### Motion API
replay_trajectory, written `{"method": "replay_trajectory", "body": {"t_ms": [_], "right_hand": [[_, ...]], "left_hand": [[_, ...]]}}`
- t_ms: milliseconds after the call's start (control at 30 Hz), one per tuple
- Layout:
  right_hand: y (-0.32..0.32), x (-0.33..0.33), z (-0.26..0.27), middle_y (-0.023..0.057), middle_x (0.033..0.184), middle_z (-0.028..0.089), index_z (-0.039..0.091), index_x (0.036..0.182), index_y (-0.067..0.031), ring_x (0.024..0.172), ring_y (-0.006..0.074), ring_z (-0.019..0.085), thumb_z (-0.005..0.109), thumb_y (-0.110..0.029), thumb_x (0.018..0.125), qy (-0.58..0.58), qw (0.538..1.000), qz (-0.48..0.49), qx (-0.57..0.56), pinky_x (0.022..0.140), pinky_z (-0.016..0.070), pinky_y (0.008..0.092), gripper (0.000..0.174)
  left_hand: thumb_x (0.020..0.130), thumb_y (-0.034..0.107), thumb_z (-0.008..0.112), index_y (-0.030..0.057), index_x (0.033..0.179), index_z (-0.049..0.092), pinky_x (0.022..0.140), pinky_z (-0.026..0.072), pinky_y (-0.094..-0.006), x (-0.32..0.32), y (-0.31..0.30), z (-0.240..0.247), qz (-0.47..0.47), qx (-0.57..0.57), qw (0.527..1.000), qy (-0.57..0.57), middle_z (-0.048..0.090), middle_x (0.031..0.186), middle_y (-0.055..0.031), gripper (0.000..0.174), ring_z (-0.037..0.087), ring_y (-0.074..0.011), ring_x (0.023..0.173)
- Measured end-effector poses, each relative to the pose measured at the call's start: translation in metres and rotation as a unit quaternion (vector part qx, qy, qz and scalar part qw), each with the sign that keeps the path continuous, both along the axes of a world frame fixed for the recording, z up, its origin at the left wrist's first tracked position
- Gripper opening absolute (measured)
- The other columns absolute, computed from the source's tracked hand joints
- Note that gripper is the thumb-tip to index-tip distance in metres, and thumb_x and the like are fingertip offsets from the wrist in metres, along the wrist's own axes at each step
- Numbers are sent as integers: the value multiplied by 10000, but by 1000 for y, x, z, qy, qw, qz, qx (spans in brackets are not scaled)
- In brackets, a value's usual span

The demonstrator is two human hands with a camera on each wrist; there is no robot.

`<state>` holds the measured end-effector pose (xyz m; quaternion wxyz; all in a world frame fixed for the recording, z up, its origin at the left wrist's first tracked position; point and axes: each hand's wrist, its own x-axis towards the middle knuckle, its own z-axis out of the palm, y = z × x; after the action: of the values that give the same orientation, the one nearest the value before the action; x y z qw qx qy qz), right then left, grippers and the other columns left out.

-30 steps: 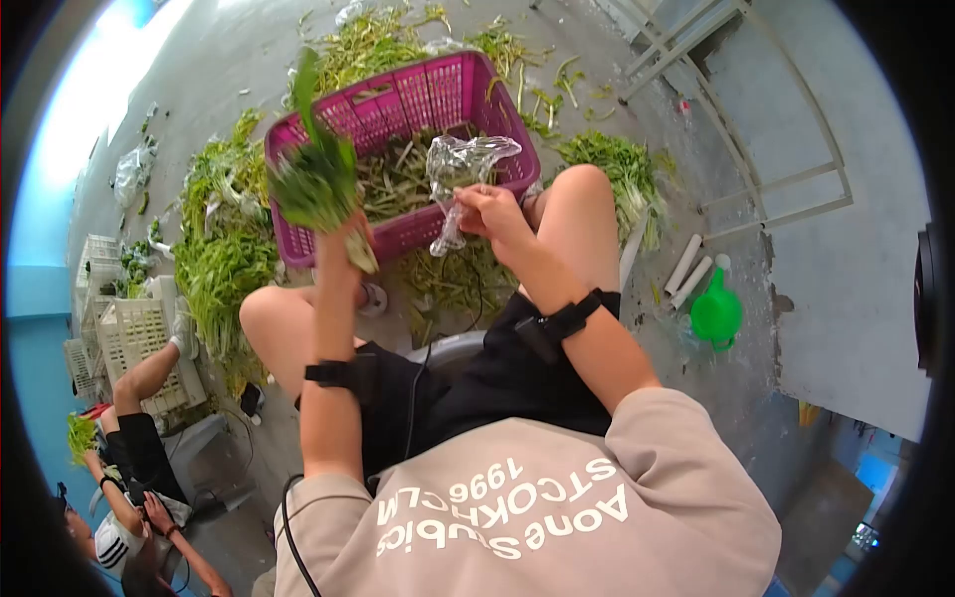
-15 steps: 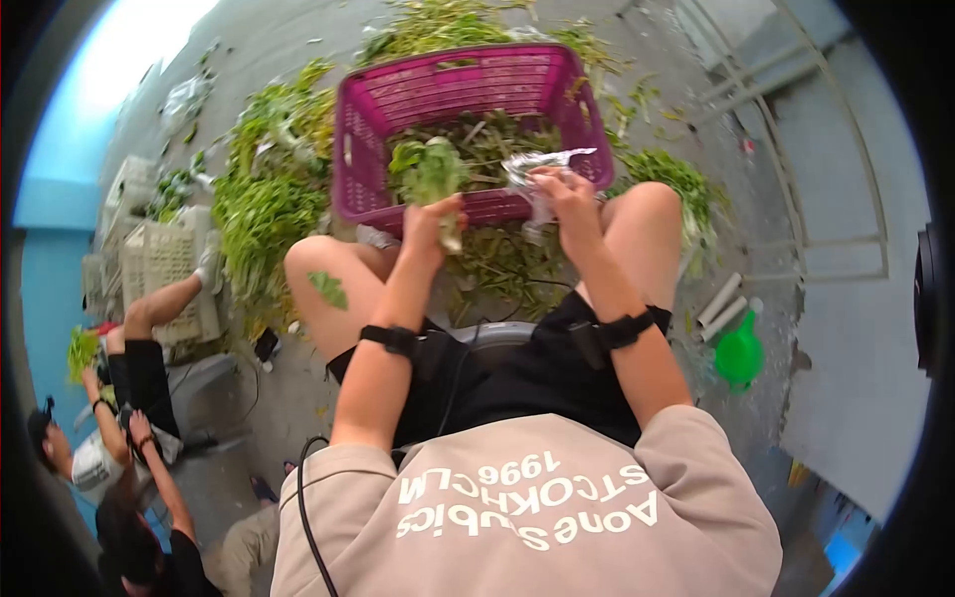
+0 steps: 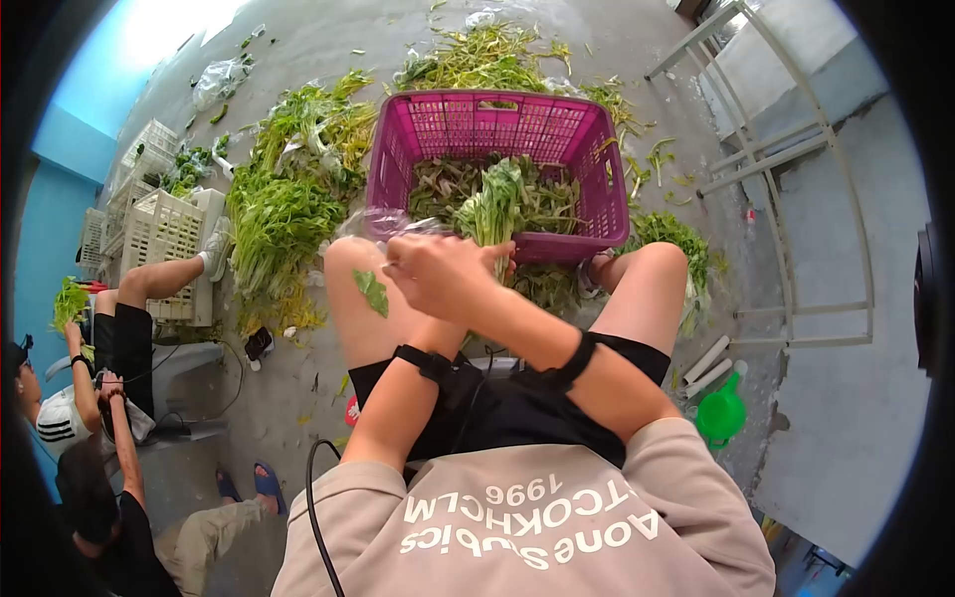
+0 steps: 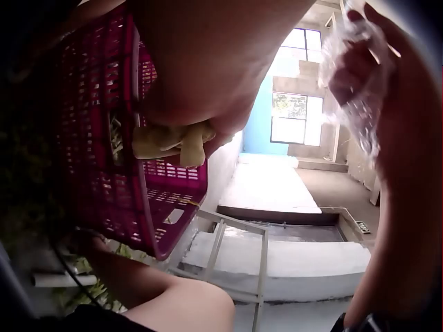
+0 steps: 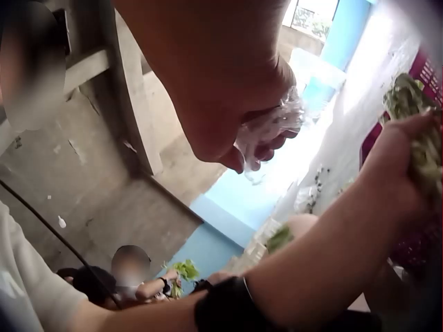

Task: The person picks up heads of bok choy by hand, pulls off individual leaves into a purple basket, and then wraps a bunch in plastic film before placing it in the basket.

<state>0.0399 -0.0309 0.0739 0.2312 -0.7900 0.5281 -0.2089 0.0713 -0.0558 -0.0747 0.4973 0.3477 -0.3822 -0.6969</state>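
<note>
My left hand (image 4: 201,90) grips a bunch of leafy greens (image 3: 491,204) by its pale stem end. The leaves point away from me, above the near side of the purple crate (image 3: 497,239). In the left wrist view the cut stems (image 4: 176,143) stick out below the palm. Crossed over the left arm, my right hand (image 3: 433,274) holds a crumpled clear plastic bag (image 5: 266,135) in curled fingers. The bag spreads out to the left of that hand, above the left knee. Part of the left hand is hidden behind the right one in the head view.
Trimmed greens lie inside the crate. A large heap of greens (image 3: 284,204) is on the floor to the left, more greens (image 3: 671,244) to the right. A loose leaf (image 3: 371,294) sticks to the left thigh. A metal frame (image 3: 766,169) stands right; two people sit far left.
The right hand has swung left across the left arm, carrying the plastic bag. The left hand keeps the greens, first raised at the left, now lower over the crate's near side.
</note>
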Motion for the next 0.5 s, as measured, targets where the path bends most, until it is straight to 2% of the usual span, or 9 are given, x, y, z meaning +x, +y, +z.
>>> {"method": "replay_trajectory", "body": {"t_ms": [67,100,167,233,300,400,433,467,500], "right_hand": [[-3,21,-19,206,936,704,682,1030,-74,855,411,695,656,-436,867,-23,1000,4,-1,786,555,494,398],[-6,31,-45,206,942,703,673,1021,-45,868,409,694,670,-423,859,-45,998,27,20,781,556,497,411],[-4,40,-51,207,948,702,664,1012,-16,880,406,692,684,-410,851,-69,995,54,43,777,558,501,426],[3,42,-53,210,949,702,651,1005,29,869,406,692,705,-369,835,-36,996,71,52,762,559,487,436],[2,47,-67,200,894,701,664,961,5,846,398,689,701,-320,828,-43,998,45,29,736,552,480,353],[-9,25,-57,180,748,668,643,813,-14,785,388,670,681,-274,816,-171,984,-18,54,677,525,468,263],[-19,10,-57,172,745,674,663,821,-6,731,337,684,705,-271,814,-168,985,-35,17,671,529,414,268],[-31,-15,-52,169,748,679,682,842,-3,709,293,682,723,-255,809,-220,974,-54,22,671,529,392,258],[-44,-43,-42,167,751,684,701,863,0,688,249,680,741,-240,804,-272,959,-71,24,672,529,370,250]], "left_hand": [[824,37,744,-30,960,648,521,535,-313,-16,-13,-6,12,222,967,-125,660,755,-84,179,643,-180,577],[829,34,740,-32,959,644,516,534,-314,-16,-10,2,17,212,971,-108,653,745,-80,174,637,-178,569],[831,38,738,-32,957,644,522,534,-309,-15,-8,1,12,216,971,-97,652,746,-79,172,636,-177,570],[829,43,744,-27,956,646,530,537,-315,-12,-9,0,19,215,971,-101,653,750,-77,175,639,-181,575],[826,47,749,-21,955,648,539,540,-321,-14,-8,-1,13,212,972,-102,654,753,-76,177,642,-185,581],[811,79,772,7,960,653,558,537,-343,-11,-16,-18,11,213,967,-140,655,768,-74,203,648,-198,600],[806,88,778,15,965,653,563,535,-348,-8,-21,-29,-8,212,966,-144,657,776,-75,215,651,-201,611],[807,92,775,17,980,651,566,533,-344,-15,-23,-31,90,236,968,11,660,785,-75,226,651,-200,619],[807,96,772,19,995,648,569,531,-340,-22,-24,-32,185,263,933,163,663,795,-76,238,652,-198,628]]}}
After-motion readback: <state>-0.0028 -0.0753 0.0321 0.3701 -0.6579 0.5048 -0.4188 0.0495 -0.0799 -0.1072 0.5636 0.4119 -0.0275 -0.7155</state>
